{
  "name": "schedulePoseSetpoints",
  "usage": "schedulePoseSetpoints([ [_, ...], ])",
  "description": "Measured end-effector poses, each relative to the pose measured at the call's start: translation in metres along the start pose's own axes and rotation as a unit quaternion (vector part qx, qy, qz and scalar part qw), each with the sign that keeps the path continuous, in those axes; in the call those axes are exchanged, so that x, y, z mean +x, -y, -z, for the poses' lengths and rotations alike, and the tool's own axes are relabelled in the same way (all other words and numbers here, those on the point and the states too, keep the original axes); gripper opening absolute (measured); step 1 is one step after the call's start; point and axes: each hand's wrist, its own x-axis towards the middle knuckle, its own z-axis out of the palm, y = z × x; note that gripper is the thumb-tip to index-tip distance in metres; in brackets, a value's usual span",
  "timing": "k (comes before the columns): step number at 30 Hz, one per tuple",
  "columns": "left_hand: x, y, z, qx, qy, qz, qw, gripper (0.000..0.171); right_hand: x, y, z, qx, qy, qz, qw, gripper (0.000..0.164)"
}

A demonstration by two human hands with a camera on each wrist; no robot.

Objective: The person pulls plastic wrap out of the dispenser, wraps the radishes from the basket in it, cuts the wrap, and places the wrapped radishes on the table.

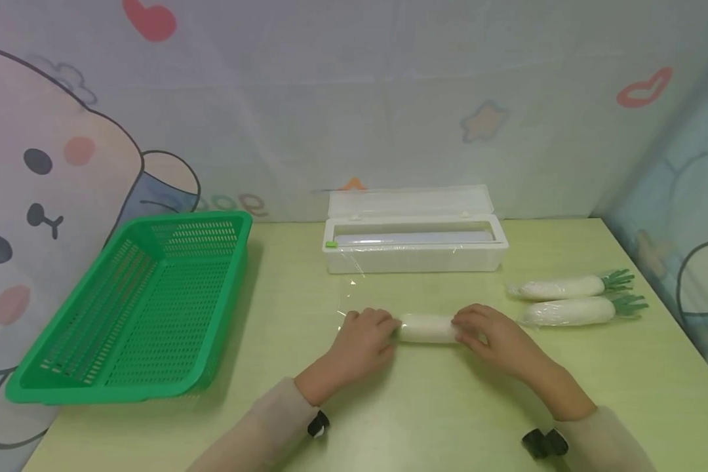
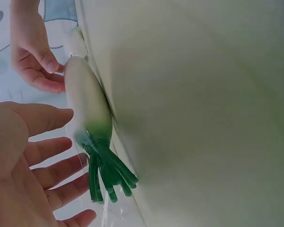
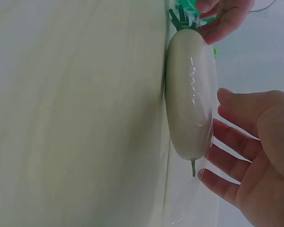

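A white radish [image 1: 427,328] with green leaf stubs [image 2: 109,170] lies crosswise on the table between both hands. Clear cling film [image 3: 182,208] covers it and extends past its root tip; glints of film show between the radish and the dispenser box behind. My left hand [image 1: 362,344] is at the leafy end, fingers spread and loosely bent beside the leaves, thumb tip close to the radish's side. At the root end, my right hand [image 1: 495,337] has relaxed fingers touching the wrapped side, its thumb standing off the radish in the right wrist view.
A white film dispenser box [image 1: 413,261] stands behind with its lid raised and a roll inside. Two wrapped radishes, a rear one [image 1: 560,287] and a front one [image 1: 569,311], lie at the right. A green basket [image 1: 212,341] sits at the left. Printed cloth hangs behind the table.
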Motion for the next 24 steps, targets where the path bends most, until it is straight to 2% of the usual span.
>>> schedulePoseSetpoints([
  [7,0.014,0.002,-0.001,-0.006,0.036,0.031,0.9988,0.037,0.014,-0.012,-0.002,0.003,0.034,-0.018,0.999,0.023],
  [15,0.034,0.009,-0.006,-0.023,0.068,0.069,0.9950,0.043,0.026,-0.022,-0.005,-0.003,0.070,-0.060,0.996,0.042],
  [19,0.042,0.013,-0.010,-0.027,0.078,0.080,0.9933,0.041,0.033,-0.023,-0.006,-0.016,0.077,-0.070,0.994,0.044],
  [24,0.051,0.018,-0.010,-0.027,0.087,0.086,0.9921,0.038,0.041,-0.025,-0.006,-0.040,0.076,-0.062,0.994,0.045],
])
